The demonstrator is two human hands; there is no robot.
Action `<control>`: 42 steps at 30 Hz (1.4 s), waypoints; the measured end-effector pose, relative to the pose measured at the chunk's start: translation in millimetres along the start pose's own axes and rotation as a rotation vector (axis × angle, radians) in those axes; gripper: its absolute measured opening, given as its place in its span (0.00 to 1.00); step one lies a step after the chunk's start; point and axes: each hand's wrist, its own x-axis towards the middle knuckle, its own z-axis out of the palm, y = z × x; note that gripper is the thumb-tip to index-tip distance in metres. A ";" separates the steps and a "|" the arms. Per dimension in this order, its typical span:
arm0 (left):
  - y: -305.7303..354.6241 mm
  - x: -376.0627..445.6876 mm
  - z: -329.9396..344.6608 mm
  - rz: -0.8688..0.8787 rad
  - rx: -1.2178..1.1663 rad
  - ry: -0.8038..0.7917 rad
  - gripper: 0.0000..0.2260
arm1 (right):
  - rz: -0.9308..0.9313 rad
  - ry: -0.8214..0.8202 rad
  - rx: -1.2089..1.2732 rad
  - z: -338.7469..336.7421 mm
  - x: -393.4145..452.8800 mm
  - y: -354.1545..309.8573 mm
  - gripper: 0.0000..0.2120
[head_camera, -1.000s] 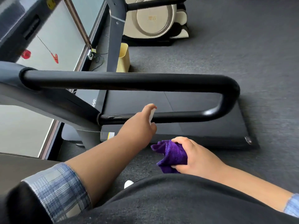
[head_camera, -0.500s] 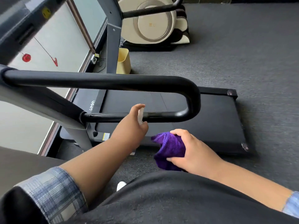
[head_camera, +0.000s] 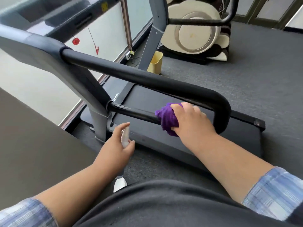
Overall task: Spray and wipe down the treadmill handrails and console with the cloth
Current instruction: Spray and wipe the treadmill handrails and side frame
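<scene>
From the head camera, the person's right hand (head_camera: 190,122) grips a bunched purple cloth (head_camera: 167,119) and presses it around the thin lower bar (head_camera: 131,113) of the treadmill's black looped handrail (head_camera: 147,79), near the bend. The left hand (head_camera: 118,145) hangs below the bar, apart from it, its fingers curled round a small pale spray bottle (head_camera: 125,136), though motion blur leaves the nozzle's direction unclear. The console (head_camera: 54,12) sits at the upper left, blurred and out of reach of either hand.

The cloth looks soft and light, so it should wrap readily round the rigid tube; a full-palm hold with fingers over the top suits sliding it lengthwise. The glossy bar may be slick where wetted. The bottle seems light enough for a one-handed hold about its body.
</scene>
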 end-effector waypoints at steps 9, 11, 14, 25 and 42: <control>-12.6 -5.9 -4.2 0.028 -0.013 -0.093 0.24 | 0.134 -0.123 -0.042 31.5 10.7 5.4 0.35; -15.6 -5.7 -8.1 0.032 -0.022 -0.112 0.23 | 0.122 -0.112 -0.055 34.6 18.2 1.3 0.34; -23.4 -6.6 -14.6 0.064 -0.007 -0.134 0.23 | 0.070 -0.141 -0.050 39.9 33.5 -14.0 0.34; -68.6 28.4 -58.3 0.199 -0.031 -0.158 0.24 | -0.070 -0.175 -0.056 65.4 105.2 -112.0 0.32; -104.2 136.0 -138.7 0.485 0.029 -0.361 0.23 | 0.124 -0.291 0.000 71.0 159.4 -168.4 0.24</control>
